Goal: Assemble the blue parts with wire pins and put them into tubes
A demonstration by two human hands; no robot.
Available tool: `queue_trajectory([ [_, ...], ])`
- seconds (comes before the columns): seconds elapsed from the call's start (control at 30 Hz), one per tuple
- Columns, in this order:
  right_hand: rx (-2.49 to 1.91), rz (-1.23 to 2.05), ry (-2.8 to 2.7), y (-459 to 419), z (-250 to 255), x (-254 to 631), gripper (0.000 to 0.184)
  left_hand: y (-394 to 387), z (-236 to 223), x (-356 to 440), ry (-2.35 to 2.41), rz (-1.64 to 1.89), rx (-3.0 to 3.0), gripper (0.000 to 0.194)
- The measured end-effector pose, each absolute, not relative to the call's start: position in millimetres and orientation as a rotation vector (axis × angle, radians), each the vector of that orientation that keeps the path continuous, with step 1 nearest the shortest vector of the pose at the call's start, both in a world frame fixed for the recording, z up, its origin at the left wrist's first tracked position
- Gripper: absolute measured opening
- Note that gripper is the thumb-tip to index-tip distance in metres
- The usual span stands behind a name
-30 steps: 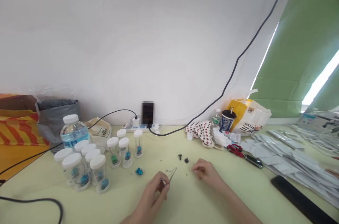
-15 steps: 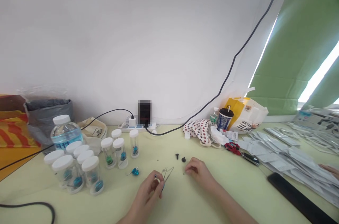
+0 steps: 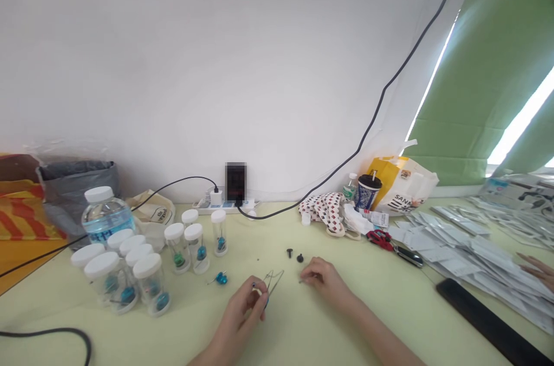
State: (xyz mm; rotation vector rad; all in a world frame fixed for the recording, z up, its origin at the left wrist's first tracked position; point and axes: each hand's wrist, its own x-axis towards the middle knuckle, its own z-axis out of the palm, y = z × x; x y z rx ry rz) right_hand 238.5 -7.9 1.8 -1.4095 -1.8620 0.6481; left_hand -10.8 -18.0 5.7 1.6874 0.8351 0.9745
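Pinched in the fingers of my left hand [image 3: 247, 303] is a small blue piece with bent metal wires [image 3: 273, 282]; the wires stick out up and to the right. My right hand [image 3: 322, 276] rests on the table with its fingertips closed together on a tiny dark bit [image 3: 302, 281], too small to name. Just beyond that hand lie a black knob-like part [image 3: 300, 258] and a black screw-like part [image 3: 289, 253]. Left of my left hand, another blue piece with wire [image 3: 221, 278] lies on the table.
Several clear vials with white lids [image 3: 147, 285] stand at the left, with blue or green pieces inside. A large bottle [image 3: 106, 219] is behind them. On the right are red-handled scissors [image 3: 380, 239], white packets [image 3: 471, 256] and a long black bar [image 3: 480, 320]. Another person's hand [image 3: 539, 271] shows at the right edge.
My right hand has shifted very slightly at the tabletop, fingers still closed. My left hand keeps its hold on the blue piece. The other person's hand at the right edge shows more.
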Motion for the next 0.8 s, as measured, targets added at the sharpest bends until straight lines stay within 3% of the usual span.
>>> queue_trajectory([
  [0.8, -1.432, 0.583, -1.874, -6.8, -1.5, 233.9, 0.025, -18.1, 7.0, -10.6, 0.829, 0.964, 1.707, 0.017],
])
